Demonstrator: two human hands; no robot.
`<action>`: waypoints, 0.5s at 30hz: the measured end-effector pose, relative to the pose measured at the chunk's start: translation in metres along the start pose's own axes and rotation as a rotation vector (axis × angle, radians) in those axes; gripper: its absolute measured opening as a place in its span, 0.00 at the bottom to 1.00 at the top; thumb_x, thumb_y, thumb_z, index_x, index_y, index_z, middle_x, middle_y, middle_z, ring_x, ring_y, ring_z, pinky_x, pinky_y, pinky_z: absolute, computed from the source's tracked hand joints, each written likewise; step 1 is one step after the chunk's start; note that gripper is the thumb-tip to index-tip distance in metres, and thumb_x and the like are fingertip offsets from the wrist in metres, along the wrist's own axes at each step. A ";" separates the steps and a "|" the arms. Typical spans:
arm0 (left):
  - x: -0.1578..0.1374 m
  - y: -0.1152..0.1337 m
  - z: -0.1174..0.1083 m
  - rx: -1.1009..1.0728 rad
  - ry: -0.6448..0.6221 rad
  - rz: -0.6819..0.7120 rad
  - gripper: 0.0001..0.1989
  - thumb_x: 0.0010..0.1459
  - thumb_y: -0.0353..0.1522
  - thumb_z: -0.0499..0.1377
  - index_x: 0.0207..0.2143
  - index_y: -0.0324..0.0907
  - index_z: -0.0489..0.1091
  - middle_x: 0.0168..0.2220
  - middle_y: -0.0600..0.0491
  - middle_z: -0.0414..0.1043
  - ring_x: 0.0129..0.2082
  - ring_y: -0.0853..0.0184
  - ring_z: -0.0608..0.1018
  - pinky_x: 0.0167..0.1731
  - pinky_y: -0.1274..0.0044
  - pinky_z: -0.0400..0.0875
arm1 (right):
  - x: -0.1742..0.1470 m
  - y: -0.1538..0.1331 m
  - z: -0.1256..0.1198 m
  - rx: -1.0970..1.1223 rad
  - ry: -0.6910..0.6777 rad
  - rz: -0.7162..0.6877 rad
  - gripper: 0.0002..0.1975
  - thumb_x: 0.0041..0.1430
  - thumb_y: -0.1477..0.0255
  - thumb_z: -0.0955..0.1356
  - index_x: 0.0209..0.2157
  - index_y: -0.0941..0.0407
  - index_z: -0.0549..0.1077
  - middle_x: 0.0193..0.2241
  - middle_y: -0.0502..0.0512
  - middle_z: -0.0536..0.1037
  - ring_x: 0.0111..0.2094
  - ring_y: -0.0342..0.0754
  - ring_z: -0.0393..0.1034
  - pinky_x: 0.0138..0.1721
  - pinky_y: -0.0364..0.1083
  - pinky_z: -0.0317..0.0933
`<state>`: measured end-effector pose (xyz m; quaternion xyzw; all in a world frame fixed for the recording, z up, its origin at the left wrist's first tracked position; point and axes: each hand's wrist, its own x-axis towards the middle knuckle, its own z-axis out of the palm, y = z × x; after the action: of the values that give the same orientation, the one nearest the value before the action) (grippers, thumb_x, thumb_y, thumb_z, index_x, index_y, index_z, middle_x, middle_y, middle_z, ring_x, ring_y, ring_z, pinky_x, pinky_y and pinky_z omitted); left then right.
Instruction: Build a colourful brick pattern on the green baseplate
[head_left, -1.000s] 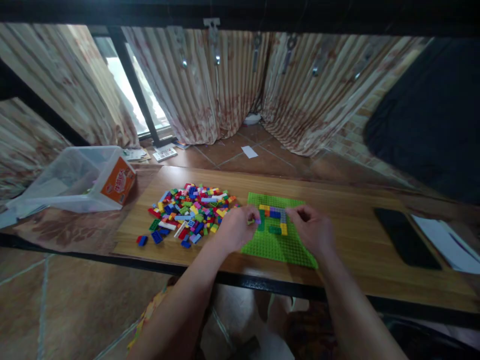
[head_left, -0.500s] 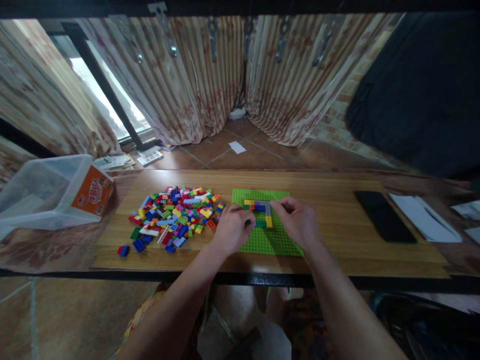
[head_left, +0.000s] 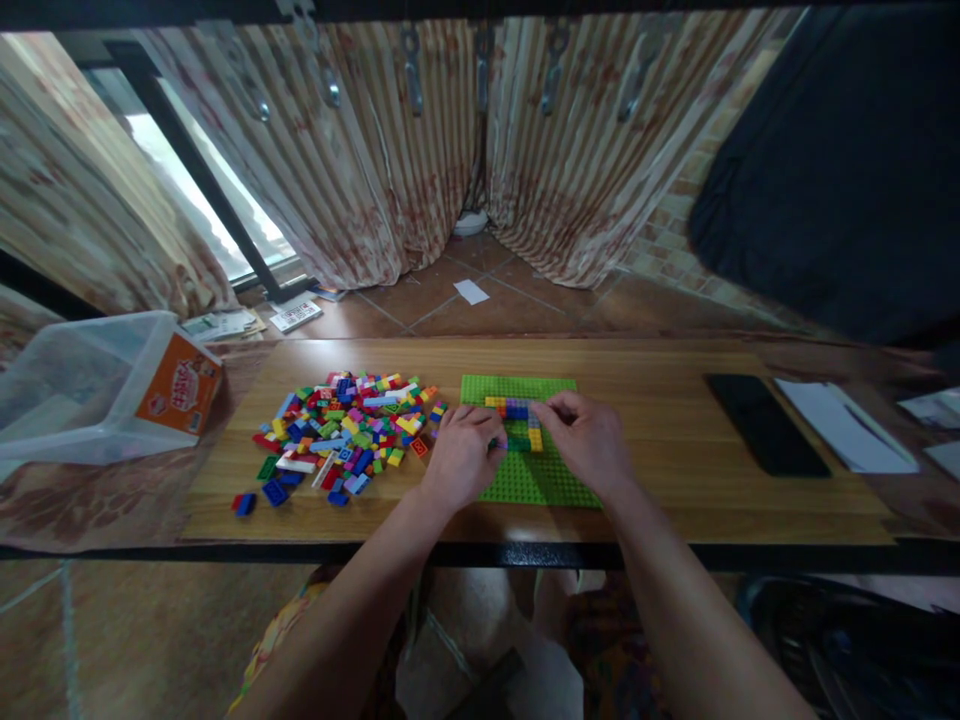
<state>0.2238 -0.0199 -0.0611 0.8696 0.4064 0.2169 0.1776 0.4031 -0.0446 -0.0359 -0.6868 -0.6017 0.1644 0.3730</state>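
A green studded baseplate (head_left: 551, 485) lies on the table with a low outline of toy bricks (head_left: 516, 408) on it, in yellow, blue, purple, grey and green. My left hand (head_left: 465, 450) is closed, its fingers curled against the left side of this brick outline and hiding part of it. On the other side, my right hand (head_left: 589, 435) is closed in a pinch at the outline's upper right corner, where a grey brick (head_left: 534, 412) shows by the fingertips. Just left of the plate spreads a pile of loose toy bricks (head_left: 349, 430) in mixed colours.
A clear plastic bin (head_left: 82, 390) with an orange label stands at the far left. On the right of the wooden table (head_left: 675, 400) lie a black phone-like slab (head_left: 765, 425) and white paper (head_left: 847, 425) with a pen. Striped curtains (head_left: 420, 160) hang beyond.
The whole view has shifted slightly. Both hands stay at the brick outline, with only small finger movement; the bricks on the plate look the same.
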 end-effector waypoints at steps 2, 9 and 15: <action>-0.001 0.000 -0.001 -0.010 0.001 -0.006 0.05 0.53 0.26 0.61 0.32 0.44 0.72 0.45 0.53 0.74 0.47 0.60 0.72 0.51 0.65 0.63 | 0.000 0.000 0.001 -0.012 -0.010 0.002 0.17 0.58 0.59 0.65 0.23 0.55 0.72 0.19 0.49 0.73 0.23 0.43 0.64 0.28 0.44 0.53; 0.001 -0.006 -0.014 -0.159 0.059 -0.116 0.09 0.51 0.24 0.60 0.35 0.43 0.72 0.43 0.52 0.74 0.46 0.63 0.74 0.52 0.68 0.66 | -0.003 0.003 0.011 -0.006 -0.182 -0.002 0.08 0.56 0.67 0.67 0.28 0.54 0.76 0.26 0.50 0.77 0.27 0.45 0.68 0.32 0.44 0.57; 0.003 -0.003 -0.012 -0.145 0.015 -0.360 0.08 0.52 0.27 0.60 0.37 0.41 0.72 0.35 0.52 0.74 0.34 0.65 0.76 0.39 0.72 0.71 | -0.005 0.000 0.020 -0.086 -0.276 -0.100 0.07 0.54 0.73 0.67 0.33 0.54 0.79 0.34 0.53 0.76 0.31 0.44 0.67 0.36 0.45 0.59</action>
<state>0.2170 -0.0139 -0.0519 0.7662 0.5400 0.2170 0.2726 0.3881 -0.0434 -0.0502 -0.6420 -0.6873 0.2125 0.2649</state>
